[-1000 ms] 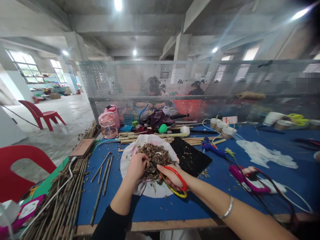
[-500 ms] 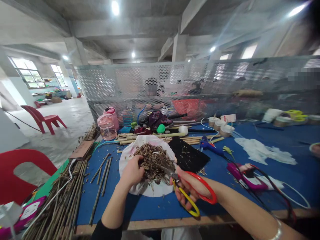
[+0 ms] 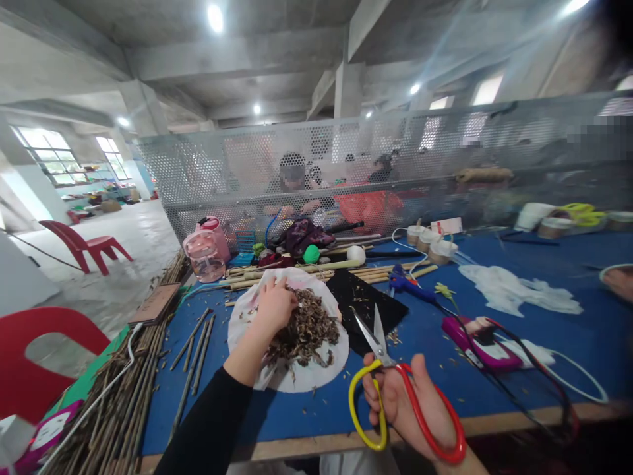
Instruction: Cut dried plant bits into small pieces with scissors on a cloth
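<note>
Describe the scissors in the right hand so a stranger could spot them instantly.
On the blue table, find the round white sheet holding dry brown scraps. To its lower right, the right hand holds open scissors, set apart by mismatched handle loops, one red, one yellow.

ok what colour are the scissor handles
One red handle, one yellow handle; best seen in the head view.

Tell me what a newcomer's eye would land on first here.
Probably the scissors, blades apart, one handle red and one yellow, held in the right hand at the front of the blue table. Next comes the heap of dry brown scraps on a pale cloth, the left hand at its left side. A red chair stands out at the left edge.
</note>
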`<state>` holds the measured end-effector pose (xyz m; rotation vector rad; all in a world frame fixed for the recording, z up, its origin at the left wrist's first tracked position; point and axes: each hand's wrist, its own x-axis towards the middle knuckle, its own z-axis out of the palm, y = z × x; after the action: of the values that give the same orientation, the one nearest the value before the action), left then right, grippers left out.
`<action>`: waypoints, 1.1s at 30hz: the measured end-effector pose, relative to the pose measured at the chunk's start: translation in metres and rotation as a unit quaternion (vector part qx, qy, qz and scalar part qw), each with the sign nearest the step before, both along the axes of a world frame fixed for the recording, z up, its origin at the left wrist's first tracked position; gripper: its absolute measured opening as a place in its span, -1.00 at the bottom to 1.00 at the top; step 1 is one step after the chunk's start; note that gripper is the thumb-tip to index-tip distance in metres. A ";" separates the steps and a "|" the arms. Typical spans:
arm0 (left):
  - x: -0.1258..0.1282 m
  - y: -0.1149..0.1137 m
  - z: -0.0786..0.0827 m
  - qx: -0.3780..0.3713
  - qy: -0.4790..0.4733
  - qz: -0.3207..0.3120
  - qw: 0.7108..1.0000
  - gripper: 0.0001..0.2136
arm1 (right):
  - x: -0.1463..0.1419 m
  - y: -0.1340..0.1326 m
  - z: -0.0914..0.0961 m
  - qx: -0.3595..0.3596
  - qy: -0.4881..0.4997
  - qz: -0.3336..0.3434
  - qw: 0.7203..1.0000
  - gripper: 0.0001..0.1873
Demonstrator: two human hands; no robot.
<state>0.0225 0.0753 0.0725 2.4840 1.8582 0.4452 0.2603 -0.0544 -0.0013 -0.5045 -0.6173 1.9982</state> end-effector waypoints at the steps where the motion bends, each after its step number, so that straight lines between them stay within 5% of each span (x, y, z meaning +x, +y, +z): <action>1: -0.002 0.002 0.000 -0.003 -0.011 0.002 1.000 -0.85 | 0.001 0.000 0.000 -0.004 0.011 0.001 1.000 -0.30; 8: -0.018 0.004 0.012 0.094 -0.154 0.018 0.983 -0.78 | 0.001 0.004 0.000 0.000 0.035 0.012 0.999 -0.36; 14: -0.040 -0.060 0.033 0.068 -0.266 0.092 0.957 -0.77 | 0.000 0.002 0.002 0.010 0.029 0.011 0.999 -0.37; 17: -0.066 -0.105 0.032 0.058 -0.195 0.223 0.953 -0.75 | -0.001 0.004 0.003 0.009 0.023 0.014 1.000 -0.38; 20: -0.099 -0.140 0.031 -0.059 -0.084 0.308 0.946 -0.74 | -0.004 0.005 0.005 0.004 0.000 0.015 1.000 -0.38; 24: -0.124 -0.162 0.040 0.077 0.003 0.437 0.896 -0.63 | -0.007 0.004 0.007 -0.015 -0.047 -0.003 0.999 -0.42; 27: -0.121 -0.159 0.041 0.132 -0.012 0.456 0.880 -0.56 | -0.004 0.009 0.013 -0.015 -0.143 -0.051 0.988 -0.49; 29: -0.111 -0.149 0.034 0.141 -0.046 0.381 0.913 -0.57 | -0.003 0.024 0.019 0.019 -0.247 -0.096 0.964 -0.52; 31: -0.094 -0.137 0.023 0.121 -0.089 0.269 0.951 -0.61 | -0.003 0.047 0.026 0.087 -0.378 -0.144 0.910 -0.55; 33: -0.073 -0.126 0.011 0.036 -0.126 0.197 0.972 -0.67 | -0.007 0.076 0.033 0.156 -0.547 -0.211 0.795 -0.60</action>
<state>-0.0505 -0.0509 0.0831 1.9686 2.2521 0.8063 0.2535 0.0219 0.0315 -1.4621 -1.3507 0.9854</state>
